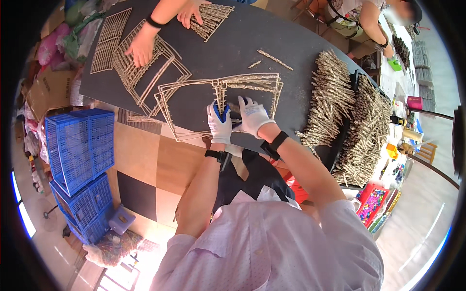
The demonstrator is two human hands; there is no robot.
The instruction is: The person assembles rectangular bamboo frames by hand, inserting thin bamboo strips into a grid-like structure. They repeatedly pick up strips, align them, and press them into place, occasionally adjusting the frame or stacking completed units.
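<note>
My left hand, in a white glove with a blue palm, is closed on the middle of a beige wire frame at the table's near edge. Twisted strands are wrapped along this frame's far side. My right hand, gloved alike, bends its fingers over the frame's inner part just right of the left; what its fingertips pinch is hidden. Another open rectangular frame lies to the left, its edge overlapping near my left hand. Two loose twisted strands lie beyond my hands.
Across the dark table, another person's hands rest on strand-covered frames. Heaps of twisted strands lie at the right, some in a black tray. Blue crates stand on the floor at left.
</note>
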